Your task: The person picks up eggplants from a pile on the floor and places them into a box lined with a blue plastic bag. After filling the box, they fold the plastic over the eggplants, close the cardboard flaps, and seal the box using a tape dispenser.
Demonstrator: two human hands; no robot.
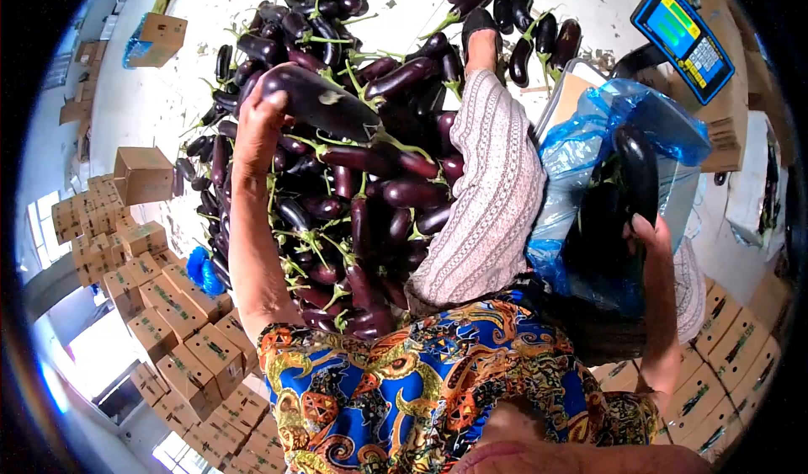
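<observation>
My left hand (263, 120) is closed round the thick end of a large dark eggplant (324, 103), held over the pile, its green stem pointing right. Beneath it a big heap of purple eggplants (358, 230) with green stems spreads over the floor. On the right, my right hand (648, 237) grips the lower end of another long eggplant (637, 167). That one is above an open container lined with blue plastic film (551, 167). Dark eggplants (593, 221) lie inside the liner, partly in shadow.
A scale display (686, 43) with a keypad stands beyond the lined container. My patterned trouser leg (488, 196) stretches between heap and container. Stacked cartons (172, 306) stand at left, more cartons (724, 348) at lower right. An open carton (141, 175) sits beside the heap.
</observation>
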